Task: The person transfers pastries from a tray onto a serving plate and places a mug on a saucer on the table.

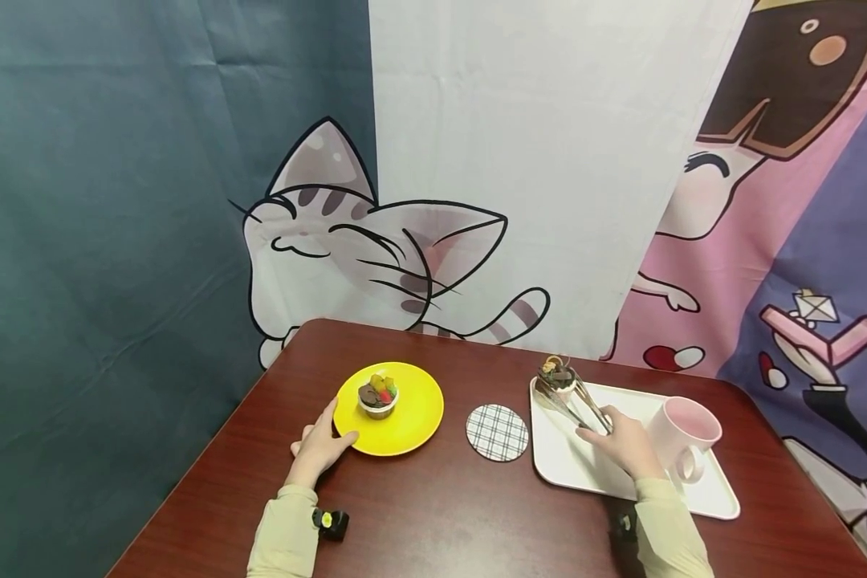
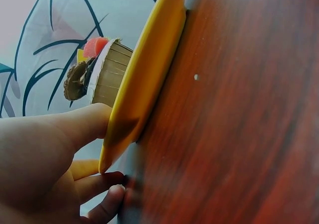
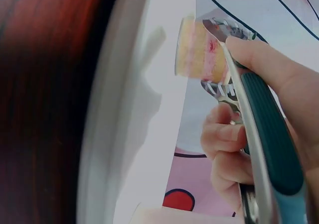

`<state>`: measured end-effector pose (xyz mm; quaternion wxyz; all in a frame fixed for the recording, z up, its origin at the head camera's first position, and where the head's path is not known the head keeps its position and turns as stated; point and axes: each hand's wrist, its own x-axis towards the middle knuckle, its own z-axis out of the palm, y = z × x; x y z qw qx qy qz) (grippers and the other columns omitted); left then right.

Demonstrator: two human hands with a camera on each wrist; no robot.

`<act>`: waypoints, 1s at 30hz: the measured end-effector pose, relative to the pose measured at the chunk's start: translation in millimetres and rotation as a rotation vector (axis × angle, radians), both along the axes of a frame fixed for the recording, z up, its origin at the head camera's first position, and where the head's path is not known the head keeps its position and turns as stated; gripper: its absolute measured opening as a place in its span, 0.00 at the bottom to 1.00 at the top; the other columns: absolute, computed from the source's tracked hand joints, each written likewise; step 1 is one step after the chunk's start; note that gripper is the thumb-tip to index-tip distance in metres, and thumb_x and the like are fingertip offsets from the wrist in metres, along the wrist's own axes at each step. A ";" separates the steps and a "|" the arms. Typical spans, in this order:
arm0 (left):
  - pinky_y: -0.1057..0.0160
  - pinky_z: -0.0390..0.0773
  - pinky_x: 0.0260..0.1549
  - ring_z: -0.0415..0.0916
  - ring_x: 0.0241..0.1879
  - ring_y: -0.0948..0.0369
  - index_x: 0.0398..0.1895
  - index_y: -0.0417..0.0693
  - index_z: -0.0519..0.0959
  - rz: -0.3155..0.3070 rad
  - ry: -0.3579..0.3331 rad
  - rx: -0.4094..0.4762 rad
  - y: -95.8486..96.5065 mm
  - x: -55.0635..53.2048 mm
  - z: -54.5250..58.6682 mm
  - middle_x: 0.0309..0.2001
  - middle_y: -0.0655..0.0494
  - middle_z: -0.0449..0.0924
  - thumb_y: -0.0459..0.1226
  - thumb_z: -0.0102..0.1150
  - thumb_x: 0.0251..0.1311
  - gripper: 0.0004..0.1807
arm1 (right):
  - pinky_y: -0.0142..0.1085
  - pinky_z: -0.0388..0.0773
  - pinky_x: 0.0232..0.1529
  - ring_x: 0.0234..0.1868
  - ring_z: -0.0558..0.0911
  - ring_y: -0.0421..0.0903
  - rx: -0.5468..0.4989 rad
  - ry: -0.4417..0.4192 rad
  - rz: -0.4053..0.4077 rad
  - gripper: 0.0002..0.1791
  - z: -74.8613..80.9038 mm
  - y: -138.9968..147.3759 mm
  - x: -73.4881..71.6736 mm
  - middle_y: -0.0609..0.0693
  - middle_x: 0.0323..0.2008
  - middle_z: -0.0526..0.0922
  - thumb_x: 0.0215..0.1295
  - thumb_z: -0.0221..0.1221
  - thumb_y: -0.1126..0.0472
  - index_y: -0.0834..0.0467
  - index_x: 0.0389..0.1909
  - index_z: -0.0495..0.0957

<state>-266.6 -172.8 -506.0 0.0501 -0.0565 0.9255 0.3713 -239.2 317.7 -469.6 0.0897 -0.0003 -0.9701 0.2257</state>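
My left hand (image 1: pixel 320 445) pinches the near-left rim of a yellow plate (image 1: pixel 421 411), thumb on top and fingers at the edge below. On that plate stands a cupcake (image 1: pixel 378 399) in a brown cup, topped with chocolate and red, yellow and green pieces. My right hand (image 1: pixel 627 443) grips metal tongs (image 3: pixel 249 119) with dark green handle pads. Between the tongs' forked ends is a small round layered cake (image 3: pixel 199 52), yellow and pink, with a dark topping. It is over the far-left corner of the white tray (image 1: pixel 559 457).
A pink mug (image 1: pixel 682 429) stands on the tray's right part, close beside my right hand. A round checked coaster (image 1: pixel 497 432) lies between plate and tray on the dark red wooden table (image 1: pixel 441 514). Printed curtains (image 1: pixel 549 160) hang behind the table.
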 end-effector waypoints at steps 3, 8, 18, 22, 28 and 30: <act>0.38 0.53 0.49 0.60 0.58 0.38 0.77 0.47 0.49 0.001 -0.001 -0.001 0.0 0.4 0.7 0.73 0.37 0.56 0.45 0.58 0.60 0.45 | 0.47 0.74 0.32 0.27 0.79 0.52 -0.009 -0.032 0.018 0.33 3.7 1.7 -2.2 0.59 0.24 0.80 0.57 0.65 0.46 0.60 0.58 0.67; 0.37 0.53 0.50 0.59 0.58 0.38 0.77 0.47 0.49 0.001 0.002 0.001 -0.7 -0.3 3.5 0.73 0.37 0.55 0.45 0.59 0.59 0.45 | 0.46 0.74 0.33 0.30 0.80 0.54 -0.003 -0.014 0.067 0.17 3.5 6.0 -8.7 0.58 0.26 0.81 0.66 0.58 0.50 0.58 0.47 0.76; 0.37 0.53 0.50 0.60 0.58 0.38 0.77 0.47 0.49 0.004 0.000 -0.001 -0.7 -0.9 1.6 0.73 0.37 0.55 0.46 0.58 0.59 0.45 | 0.43 0.72 0.37 0.29 0.74 0.45 0.016 0.009 0.074 0.11 4.4 15.3 -14.7 0.53 0.27 0.84 0.60 0.63 0.53 0.55 0.39 0.85; 0.37 0.53 0.50 0.60 0.58 0.38 0.77 0.47 0.49 0.006 -0.009 -0.002 -0.1 0.2 0.5 0.73 0.38 0.56 0.46 0.58 0.59 0.45 | 0.40 0.71 0.35 0.28 0.73 0.44 0.005 -0.026 0.071 0.13 11.0 18.1 -18.1 0.52 0.26 0.84 0.59 0.64 0.51 0.55 0.40 0.85; 0.38 0.52 0.49 0.60 0.57 0.39 0.77 0.47 0.49 0.006 -0.008 0.005 0.4 1.0 1.6 0.74 0.38 0.55 0.45 0.58 0.60 0.45 | 0.41 0.72 0.37 0.32 0.77 0.46 -0.009 -0.027 0.099 0.11 21.4 18.7 -27.7 0.56 0.38 0.86 0.59 0.64 0.51 0.54 0.37 0.85; 0.39 0.52 0.48 0.60 0.57 0.39 0.77 0.46 0.49 0.004 -0.007 0.004 0.6 0.9 1.8 0.74 0.38 0.54 0.45 0.58 0.60 0.45 | 0.41 0.72 0.37 0.33 0.77 0.46 -0.015 -0.035 0.112 0.11 22.2 17.5 -31.3 0.58 0.41 0.85 0.59 0.64 0.51 0.54 0.36 0.85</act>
